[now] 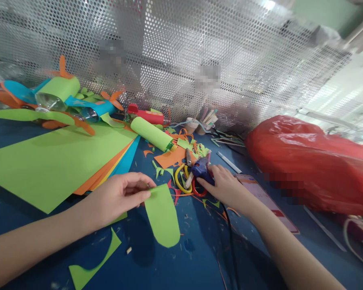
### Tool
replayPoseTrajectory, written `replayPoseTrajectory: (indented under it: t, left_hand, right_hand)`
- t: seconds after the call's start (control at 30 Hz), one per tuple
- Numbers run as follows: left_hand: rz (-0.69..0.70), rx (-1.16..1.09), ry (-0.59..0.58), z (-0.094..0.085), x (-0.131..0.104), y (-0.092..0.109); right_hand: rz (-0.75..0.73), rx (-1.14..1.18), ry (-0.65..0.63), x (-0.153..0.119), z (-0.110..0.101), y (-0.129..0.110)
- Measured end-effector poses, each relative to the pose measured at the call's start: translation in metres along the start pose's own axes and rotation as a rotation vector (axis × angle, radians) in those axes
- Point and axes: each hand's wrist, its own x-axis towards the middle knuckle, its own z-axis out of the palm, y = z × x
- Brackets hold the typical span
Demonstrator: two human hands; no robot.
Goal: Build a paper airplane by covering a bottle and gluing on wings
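Note:
My left hand (125, 195) pinches the straight top end of a green paper piece (163, 219) with a rounded lower end. My right hand (219, 181) is closed around a blue glue gun (201, 168), whose black cord (230, 237) trails toward the near edge. Under and beside the glue gun lie scissors with yellow handles (179, 179) and another pair with red handles (199, 191). A green-wrapped bottle (153, 135) lies beyond them, among orange and green scraps (172, 157).
At the left are green sheets (54, 161) over orange and blue ones, and paper-covered bottles with propellers (62, 90). Cups of pens (207, 121) stand by the perforated metal screen (169, 52). A red plastic bag (314, 161) and a phone-like flat object (268, 201) are at the right.

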Motion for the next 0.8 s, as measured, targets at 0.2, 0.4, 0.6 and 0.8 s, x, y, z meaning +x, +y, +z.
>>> replayPoseTrajectory:
  t: [0.2,0.4,0.6,0.8]
  left_hand:
    - [-0.042,0.023,-0.054,0.004,-0.005,0.006]
    - [-0.073,0.057,-0.119,0.012,-0.01,0.006]
    - [-0.066,0.092,-0.116,0.014,-0.01,0.004]
    - [-0.104,-0.025,-0.123,0.016,-0.009,-0.001]
  right_hand:
    - [-0.012,0.246,0.231,-0.017,-0.031,-0.035]
    - [-0.309,0.887,-0.086,-0.045,-0.039,-0.084]
    - [-0.356,0.869,-0.059,-0.048,-0.027,-0.091]
    - [-0.403,0.863,-0.021,-0.048,-0.023,-0.092]
